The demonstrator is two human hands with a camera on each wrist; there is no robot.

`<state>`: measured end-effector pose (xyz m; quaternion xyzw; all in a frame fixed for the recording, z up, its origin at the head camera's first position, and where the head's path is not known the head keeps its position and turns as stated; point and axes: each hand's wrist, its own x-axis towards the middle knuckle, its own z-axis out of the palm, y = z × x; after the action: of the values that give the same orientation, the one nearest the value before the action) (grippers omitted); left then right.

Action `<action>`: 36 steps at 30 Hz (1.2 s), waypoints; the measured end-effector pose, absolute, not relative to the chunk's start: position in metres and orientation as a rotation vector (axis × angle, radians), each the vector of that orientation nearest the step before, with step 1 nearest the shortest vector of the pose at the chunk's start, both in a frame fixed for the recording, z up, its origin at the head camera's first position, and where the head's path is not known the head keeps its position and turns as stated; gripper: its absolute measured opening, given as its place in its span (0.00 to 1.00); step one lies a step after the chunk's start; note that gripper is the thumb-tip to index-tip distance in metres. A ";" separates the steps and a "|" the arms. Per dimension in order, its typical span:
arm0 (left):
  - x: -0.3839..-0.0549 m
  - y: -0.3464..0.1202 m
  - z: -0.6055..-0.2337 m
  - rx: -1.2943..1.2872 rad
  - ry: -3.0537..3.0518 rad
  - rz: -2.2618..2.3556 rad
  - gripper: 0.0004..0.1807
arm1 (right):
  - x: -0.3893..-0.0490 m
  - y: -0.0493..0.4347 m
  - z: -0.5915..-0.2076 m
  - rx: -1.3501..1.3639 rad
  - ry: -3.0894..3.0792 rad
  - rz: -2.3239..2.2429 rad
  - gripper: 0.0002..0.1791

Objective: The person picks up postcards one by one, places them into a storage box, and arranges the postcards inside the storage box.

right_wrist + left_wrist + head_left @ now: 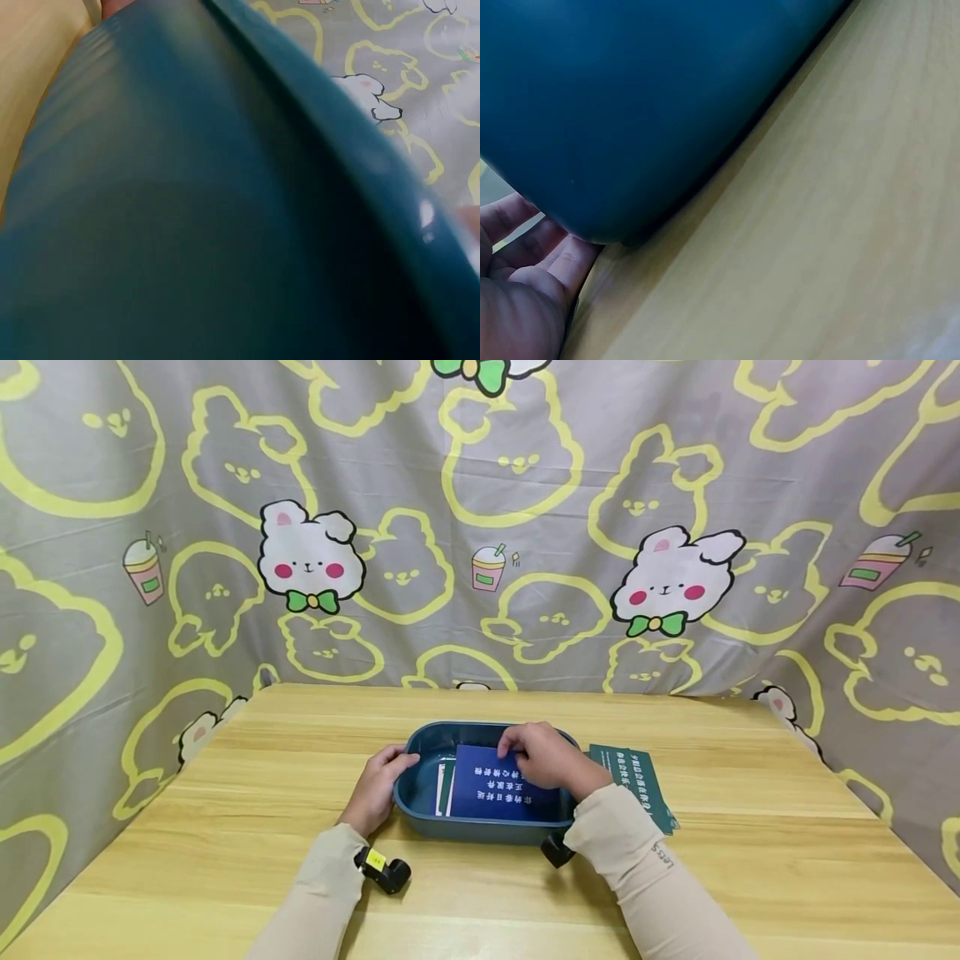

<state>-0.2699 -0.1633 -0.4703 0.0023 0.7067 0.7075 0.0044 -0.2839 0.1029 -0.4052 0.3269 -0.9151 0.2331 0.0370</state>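
Note:
A dark teal oblong plastic basin (480,832) stands on the wooden table. My left hand (378,785) grips its left end, thumb at the rim and fingers along the outside; the left wrist view shows those fingers (570,259) against the basin's lower corner. Inside lies a dark blue card (487,781) with white lettering, over green and white cards (444,789) that peek out at its left. With bent fingers, my right hand (543,758) pinches the blue card near its upper right corner, which the hand hides. In the right wrist view the basin wall (150,187) fills most of the picture.
Several green cards (637,781) with white lettering lie fanned on the table just right of the basin, partly behind the right forearm. A grey curtain (420,635) with yellow animal outlines hangs behind the table's (225,827) far edge and at both sides.

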 end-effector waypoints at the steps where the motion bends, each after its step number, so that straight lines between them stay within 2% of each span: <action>1: -0.270 -0.163 -0.470 0.009 2.210 2.217 0.21 | -0.284 0.103 -0.405 1.017 -2.798 0.697 0.17; 16: -0.269 -0.164 -0.470 0.003 2.202 2.222 0.21 | -0.282 0.101 -0.405 1.103 -2.987 0.584 0.14; 24: -0.268 -0.162 -0.467 0.013 2.197 2.233 0.20 | -0.281 0.104 -0.403 1.209 -3.137 0.500 0.17; 30: -0.268 -0.161 -0.468 0.007 2.195 2.225 0.21 | -0.279 0.104 -0.403 1.171 -3.225 0.425 0.22; 36: -0.269 -0.162 -0.469 0.010 2.212 2.215 0.21 | -0.279 0.107 -0.401 1.090 -3.226 0.512 0.20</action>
<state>-0.2688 -0.1619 -0.4693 0.0033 0.7067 0.7074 0.0056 -0.2788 0.1069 -0.4008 0.3131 -0.9262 0.1469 -0.1502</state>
